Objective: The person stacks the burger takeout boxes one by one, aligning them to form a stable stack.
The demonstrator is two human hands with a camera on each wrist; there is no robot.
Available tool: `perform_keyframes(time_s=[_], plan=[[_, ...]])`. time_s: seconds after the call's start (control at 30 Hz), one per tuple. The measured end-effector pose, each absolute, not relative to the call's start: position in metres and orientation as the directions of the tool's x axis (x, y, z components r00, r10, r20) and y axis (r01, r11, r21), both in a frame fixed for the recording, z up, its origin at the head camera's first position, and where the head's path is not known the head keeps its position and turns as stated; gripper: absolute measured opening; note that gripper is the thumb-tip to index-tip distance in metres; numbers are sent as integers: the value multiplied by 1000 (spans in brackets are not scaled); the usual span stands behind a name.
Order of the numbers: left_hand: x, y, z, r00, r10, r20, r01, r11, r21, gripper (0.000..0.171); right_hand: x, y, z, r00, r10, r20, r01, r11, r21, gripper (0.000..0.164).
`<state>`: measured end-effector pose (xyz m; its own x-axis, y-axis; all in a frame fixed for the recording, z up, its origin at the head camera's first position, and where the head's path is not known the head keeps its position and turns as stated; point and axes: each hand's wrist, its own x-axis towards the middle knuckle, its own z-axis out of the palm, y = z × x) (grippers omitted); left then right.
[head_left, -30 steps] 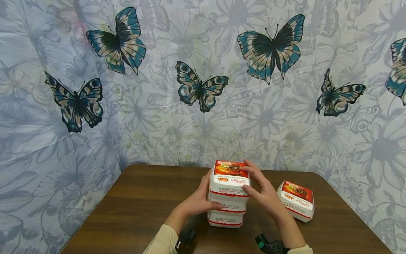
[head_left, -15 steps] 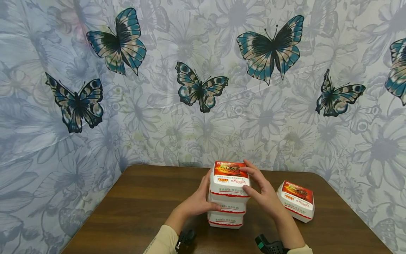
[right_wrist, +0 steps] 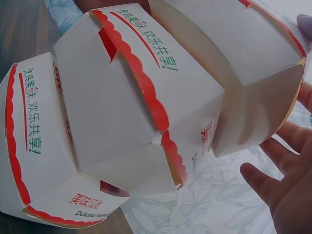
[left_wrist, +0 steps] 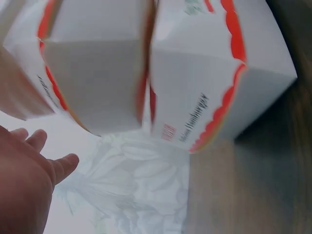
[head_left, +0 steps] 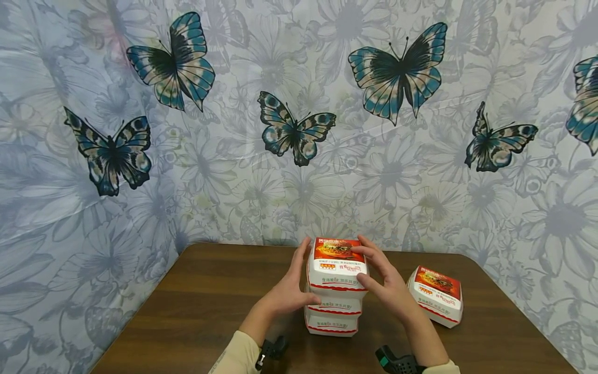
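Observation:
Three white burger boxes with red trim stand stacked: a top burger box (head_left: 333, 267), a middle burger box (head_left: 343, 304) and a bottom burger box (head_left: 330, 324). The upper two sit slightly askew. My right hand (head_left: 389, 278) holds the top box at its right side, thumb at the front edge and a finger over the lid. At the left side, my left hand (head_left: 285, 295) is spread, its thumb near the middle box's front. In the left wrist view a gap shows between the left fingers (left_wrist: 62, 168) and the boxes.
A fourth burger box (head_left: 436, 296) lies on the brown wooden table (head_left: 215, 291), right of the stack and beyond the right forearm. A butterfly-patterned wall covering (head_left: 299, 208) rises directly behind the table's back edge.
My left hand has loosened from the stack, its fingers moving away to the left. The top box has shifted very slightly left. My right hand has kept its place.

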<state>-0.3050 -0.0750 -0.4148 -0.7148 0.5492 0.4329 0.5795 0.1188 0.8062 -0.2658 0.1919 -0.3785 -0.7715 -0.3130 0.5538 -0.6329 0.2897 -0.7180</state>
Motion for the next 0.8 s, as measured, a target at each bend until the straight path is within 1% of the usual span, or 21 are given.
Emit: perform_keyframes(time_s=[0.23,0.4,0.53,0.8], plan=[[-301,-73,-408,-689,539,485,633,122,764,104,-268,190,-381,-763,-327,557,-641,280,-715,47],[-300,-71,-407,-688,537,488,628,106,771,93,-269,190,-383,-761,-332,557,-643,274,-715,47],[-300,-71,-408,-692,533,487,626,107,772,91,-268,190,-383,-762,-329,558,-643,278,-714,48],[-301,-71,-409,-697,524,489,625,109,773,95,-267,192,-381,-766,-311,562,-641,313,-701,52]])
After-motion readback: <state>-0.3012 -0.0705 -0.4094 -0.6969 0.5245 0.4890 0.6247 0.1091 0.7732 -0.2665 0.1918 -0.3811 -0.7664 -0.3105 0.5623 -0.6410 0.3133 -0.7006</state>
